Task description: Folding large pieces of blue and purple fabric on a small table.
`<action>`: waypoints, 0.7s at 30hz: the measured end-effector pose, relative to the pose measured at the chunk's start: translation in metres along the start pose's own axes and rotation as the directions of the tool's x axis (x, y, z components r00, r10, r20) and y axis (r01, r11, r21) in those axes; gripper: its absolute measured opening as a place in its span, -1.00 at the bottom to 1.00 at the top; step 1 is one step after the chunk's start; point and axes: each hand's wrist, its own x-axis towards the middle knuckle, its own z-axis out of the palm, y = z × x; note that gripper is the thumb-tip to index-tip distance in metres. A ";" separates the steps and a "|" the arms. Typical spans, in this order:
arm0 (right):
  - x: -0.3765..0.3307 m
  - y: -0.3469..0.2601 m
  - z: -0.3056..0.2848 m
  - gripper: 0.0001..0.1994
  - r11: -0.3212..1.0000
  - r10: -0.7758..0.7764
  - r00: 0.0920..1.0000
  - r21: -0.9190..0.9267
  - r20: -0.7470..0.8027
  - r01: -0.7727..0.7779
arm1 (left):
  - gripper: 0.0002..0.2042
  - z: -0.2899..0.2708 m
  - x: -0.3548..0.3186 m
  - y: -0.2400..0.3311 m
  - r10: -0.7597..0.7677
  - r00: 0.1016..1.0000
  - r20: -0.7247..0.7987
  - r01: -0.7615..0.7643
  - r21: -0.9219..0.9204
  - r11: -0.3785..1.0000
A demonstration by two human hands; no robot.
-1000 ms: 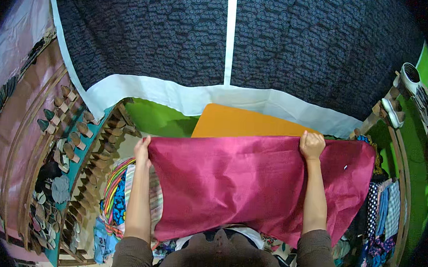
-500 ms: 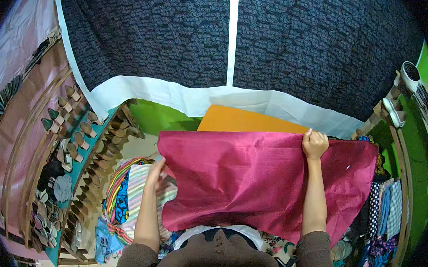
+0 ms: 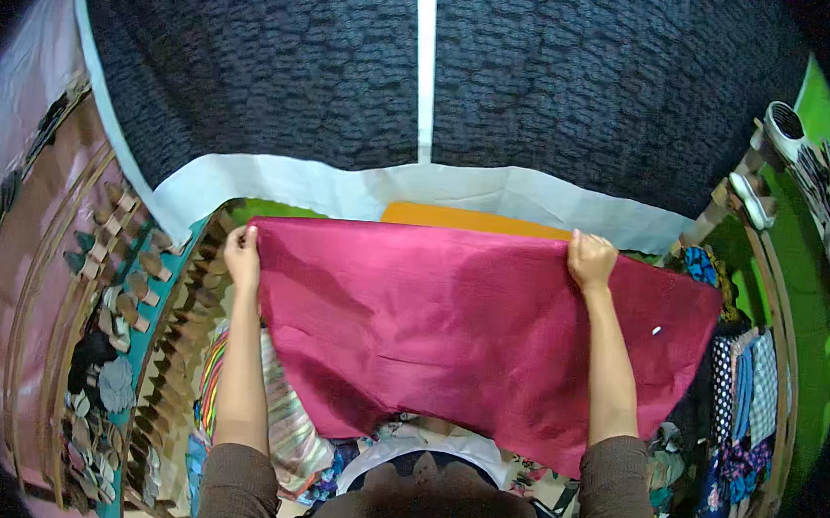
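Observation:
A large magenta piece of fabric (image 3: 410, 326) is stretched between my two hands, its far edge nearly straight. My left hand (image 3: 243, 256) pinches the far left corner. My right hand (image 3: 592, 262) is closed in a fist on the same edge, and more fabric spreads beyond it to the right. The near side hangs in loose folds towards my body. Behind the far edge shows a strip of a flat orange panel (image 3: 475, 221), mostly hidden by the fabric. Striped cloth (image 3: 288, 423) lies beneath, beside my left forearm.
Racks of shoes (image 3: 171, 377) line the left side. On the right, folded clothes (image 3: 746, 407) hang over a wooden rail, and white shoes (image 3: 751, 200) stand further off. A dark patterned curtain (image 3: 284, 67) with a white border fills the far side.
My left hand has moved left and away from me, and now grips the fabric's corner. The fabric is pulled out wider and covers more of the orange panel. My right hand keeps its hold.

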 end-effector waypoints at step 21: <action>-0.035 0.044 0.155 -0.60 0.989 0.136 0.983 0.045 0.124 -0.143 | -0.44 0.278 -0.206 0.130 0.291 0.562 0.774 -0.681 0.233 0.695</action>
